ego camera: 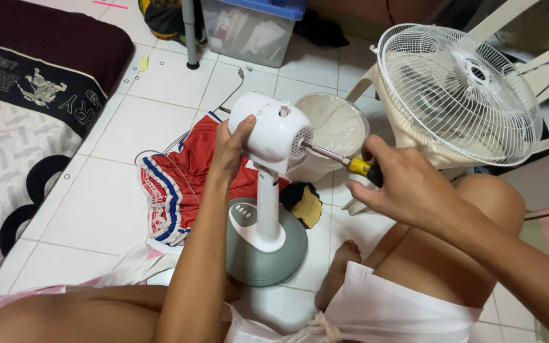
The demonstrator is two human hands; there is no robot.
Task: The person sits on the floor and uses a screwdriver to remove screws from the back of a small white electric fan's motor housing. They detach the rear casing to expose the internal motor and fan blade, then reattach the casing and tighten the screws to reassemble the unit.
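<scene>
A white fan motor housing [273,130] sits on top of a white stand [265,203] with a round grey-green base [268,251] on the tiled floor. My left hand [230,149] grips the housing from its left side. My right hand [398,184] holds a screwdriver [344,162] with a yellow and black handle. Its metal shaft points left, and the tip meets the vented right side of the housing. My bare legs are folded around the base.
A white wire fan guard [459,95] leans on a plastic chair at the right. A white bucket [335,130] stands behind the fan, red shorts [179,178] lie left of the base, a mattress [14,127] runs along the far left, and a clear storage box [249,28] is at the back.
</scene>
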